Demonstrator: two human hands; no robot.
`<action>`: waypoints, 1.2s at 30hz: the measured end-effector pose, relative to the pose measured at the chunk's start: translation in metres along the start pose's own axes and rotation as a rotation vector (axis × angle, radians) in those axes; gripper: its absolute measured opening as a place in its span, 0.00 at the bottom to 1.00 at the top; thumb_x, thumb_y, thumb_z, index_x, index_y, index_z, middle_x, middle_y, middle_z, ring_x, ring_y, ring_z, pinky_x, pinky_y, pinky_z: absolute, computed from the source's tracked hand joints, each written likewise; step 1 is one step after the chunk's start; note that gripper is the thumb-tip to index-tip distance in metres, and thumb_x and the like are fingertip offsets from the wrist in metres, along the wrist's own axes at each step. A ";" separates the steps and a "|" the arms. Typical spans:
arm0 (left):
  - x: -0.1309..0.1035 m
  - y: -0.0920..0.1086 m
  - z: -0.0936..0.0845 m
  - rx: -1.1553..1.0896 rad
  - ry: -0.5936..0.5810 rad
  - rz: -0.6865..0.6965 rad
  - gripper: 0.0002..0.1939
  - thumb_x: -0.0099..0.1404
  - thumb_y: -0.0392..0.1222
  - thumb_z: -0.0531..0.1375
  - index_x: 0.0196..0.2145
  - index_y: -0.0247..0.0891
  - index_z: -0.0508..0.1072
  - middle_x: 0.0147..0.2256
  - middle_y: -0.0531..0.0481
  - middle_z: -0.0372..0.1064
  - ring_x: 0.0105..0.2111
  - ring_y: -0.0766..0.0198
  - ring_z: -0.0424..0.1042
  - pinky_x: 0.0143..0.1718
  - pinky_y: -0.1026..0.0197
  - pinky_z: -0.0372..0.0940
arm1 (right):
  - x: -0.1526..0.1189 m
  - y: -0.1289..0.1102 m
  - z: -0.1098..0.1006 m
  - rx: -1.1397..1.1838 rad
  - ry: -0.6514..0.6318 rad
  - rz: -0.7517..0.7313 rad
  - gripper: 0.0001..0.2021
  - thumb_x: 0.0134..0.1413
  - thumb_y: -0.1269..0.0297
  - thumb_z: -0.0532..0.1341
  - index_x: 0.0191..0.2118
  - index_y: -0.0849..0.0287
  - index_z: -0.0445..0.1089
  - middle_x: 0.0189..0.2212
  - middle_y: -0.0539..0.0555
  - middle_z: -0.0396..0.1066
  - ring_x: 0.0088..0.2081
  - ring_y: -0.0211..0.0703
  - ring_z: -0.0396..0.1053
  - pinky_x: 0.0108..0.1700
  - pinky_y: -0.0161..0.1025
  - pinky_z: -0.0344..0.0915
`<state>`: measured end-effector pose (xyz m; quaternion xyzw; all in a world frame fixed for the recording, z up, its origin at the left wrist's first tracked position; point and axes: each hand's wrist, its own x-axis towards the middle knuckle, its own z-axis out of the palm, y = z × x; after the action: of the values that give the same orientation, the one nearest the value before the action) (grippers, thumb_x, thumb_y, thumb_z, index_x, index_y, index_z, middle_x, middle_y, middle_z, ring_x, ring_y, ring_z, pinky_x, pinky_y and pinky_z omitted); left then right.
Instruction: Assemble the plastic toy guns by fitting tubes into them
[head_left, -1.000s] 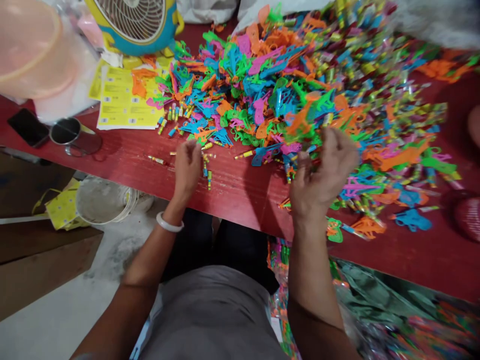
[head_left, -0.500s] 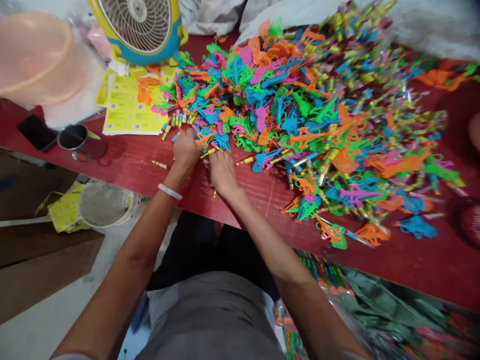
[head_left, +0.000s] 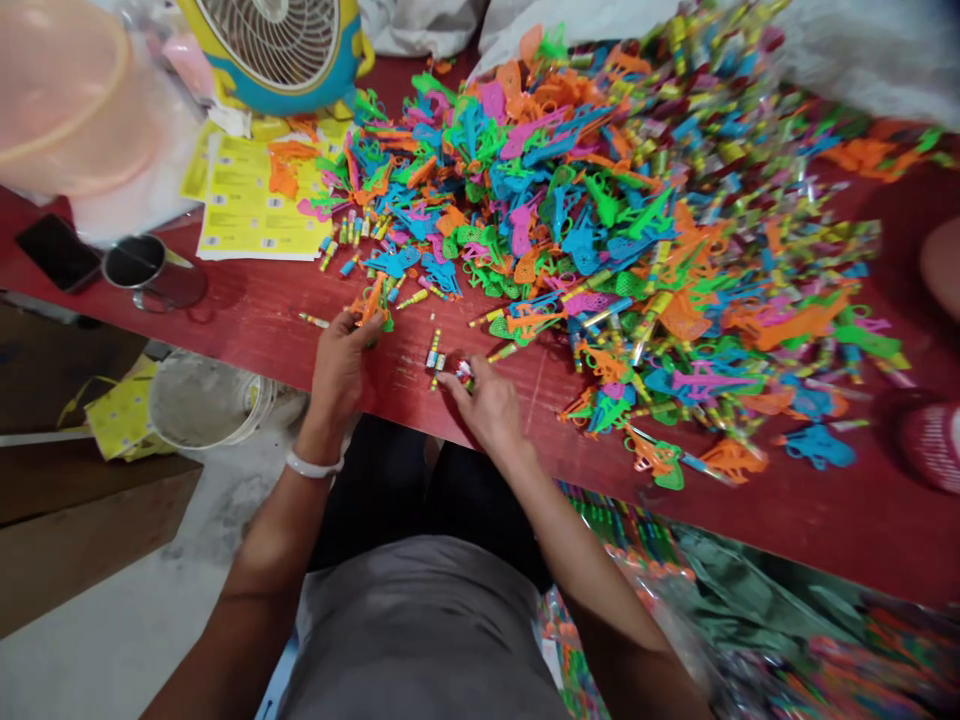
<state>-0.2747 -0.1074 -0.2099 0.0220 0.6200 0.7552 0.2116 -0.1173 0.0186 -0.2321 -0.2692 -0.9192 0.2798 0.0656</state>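
My left hand, a white bangle on its wrist, is closed on a few orange and green plastic toy pieces above the near part of the table. To its right, my right hand has thumb and fingers pinched at a small wrapped tube, partly hidden by the fingers. Just left of those fingertips lie short yellow-labelled tubes on the red surface. Beyond both hands spreads a big heap of bright plastic toy pieces, in blue, green, orange and pink. Many labelled tubes are mixed in on the right.
On the red table stand a yellow-blue fan, yellow printed sheets, a metal mug, a phone and a translucent tub. A bucket is below the left edge. Another person's arm shows at right.
Both hands have drawn back from the heap's edge toward me and moved apart. My left hand now has orange and green pieces lifted in it. The view has shifted slightly.
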 end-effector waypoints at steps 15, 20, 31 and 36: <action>-0.039 -0.016 -0.017 -0.286 0.016 -0.229 0.14 0.47 0.37 0.74 0.33 0.36 0.77 0.32 0.54 0.74 0.30 0.70 0.71 0.36 0.66 0.66 | 0.036 0.007 -0.004 0.226 -0.024 -0.189 0.12 0.65 0.55 0.56 0.42 0.58 0.69 0.40 0.59 0.75 0.41 0.50 0.71 0.43 0.42 0.64; -0.039 -0.016 -0.021 -0.300 0.051 -0.238 0.15 0.46 0.39 0.74 0.32 0.36 0.77 0.31 0.54 0.74 0.30 0.71 0.70 0.35 0.67 0.66 | 0.053 0.006 0.011 0.553 -0.070 -0.277 0.13 0.64 0.54 0.57 0.48 0.55 0.70 0.43 0.55 0.75 0.43 0.48 0.72 0.47 0.43 0.67; -0.041 -0.005 -0.019 -0.349 0.032 -0.197 0.16 0.46 0.39 0.75 0.34 0.36 0.78 0.32 0.53 0.76 0.31 0.70 0.71 0.36 0.67 0.66 | 0.091 -0.046 0.033 0.012 -0.088 -0.345 0.12 0.65 0.69 0.51 0.44 0.59 0.72 0.45 0.62 0.70 0.50 0.53 0.64 0.50 0.46 0.64; -0.047 -0.010 -0.018 -0.363 0.074 -0.219 0.13 0.49 0.39 0.73 0.32 0.37 0.76 0.31 0.54 0.74 0.31 0.71 0.71 0.37 0.67 0.65 | 0.053 -0.032 0.024 0.545 -0.053 -0.088 0.10 0.60 0.56 0.61 0.42 0.56 0.67 0.33 0.53 0.72 0.32 0.43 0.67 0.36 0.39 0.65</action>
<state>-0.2345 -0.1387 -0.2125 -0.1120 0.4800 0.8271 0.2700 -0.1837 0.0128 -0.2360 -0.1939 -0.8222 0.5206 0.1238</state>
